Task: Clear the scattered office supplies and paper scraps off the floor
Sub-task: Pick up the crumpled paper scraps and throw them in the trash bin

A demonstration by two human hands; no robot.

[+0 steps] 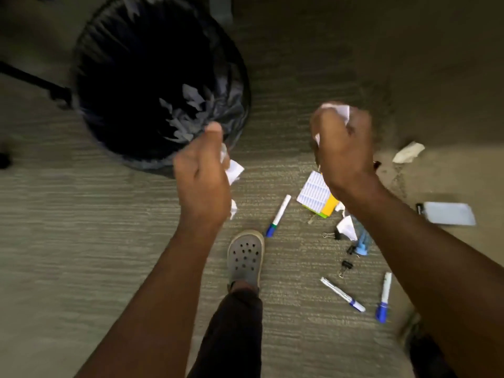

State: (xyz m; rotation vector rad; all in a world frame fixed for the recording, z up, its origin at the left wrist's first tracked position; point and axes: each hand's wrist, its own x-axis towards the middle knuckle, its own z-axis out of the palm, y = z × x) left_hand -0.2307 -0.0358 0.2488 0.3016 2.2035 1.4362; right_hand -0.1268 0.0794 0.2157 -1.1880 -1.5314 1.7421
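Black-lined waste bin, upper left of frame, mouth open upward and some scraps already inside; probably the drop point.

Left hand, centre, fingers curled around white paper scraps, held at the bin's near rim, likely for release.

Right hand, centre right, fist closed on a crumpled paper wad, raised over the litter and well short of the bin.

Carpet, lower right, uncollected: sticky-note pad, three markers, binder clips, one stray scrap at right edge.

Clearing looks partly done.
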